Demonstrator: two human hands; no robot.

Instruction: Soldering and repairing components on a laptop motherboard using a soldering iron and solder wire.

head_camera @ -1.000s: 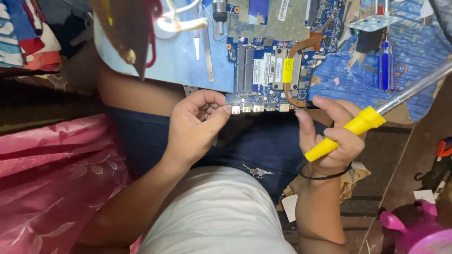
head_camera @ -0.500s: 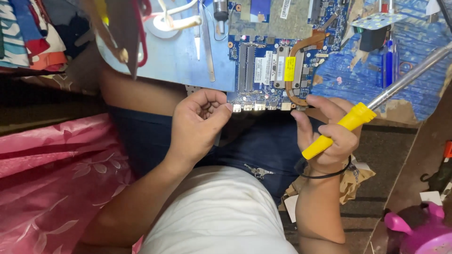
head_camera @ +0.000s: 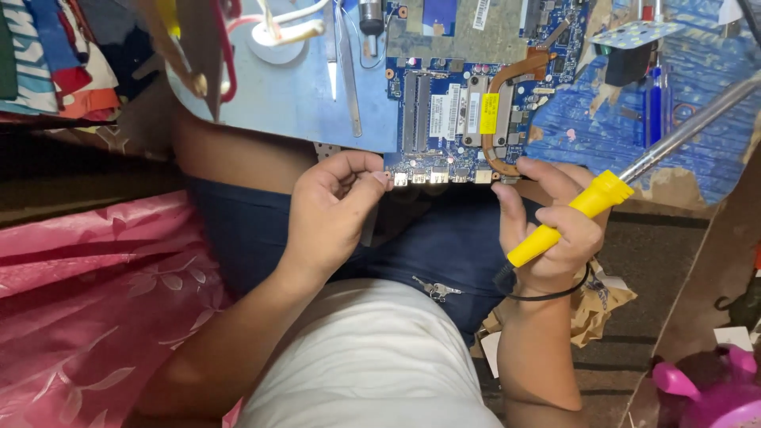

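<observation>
Circuit board lies just ahead of both hands; my right hand clenches the yellow-handled soldering iron, shaft angled up-right; left hand pinches the board's near edge.

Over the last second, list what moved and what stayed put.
Hardly anything moved. The right hand keeps its grip on the yellow-handled soldering iron, fingertips at the blue circuit board; the left hand stays curled at the board's near edge.
</observation>
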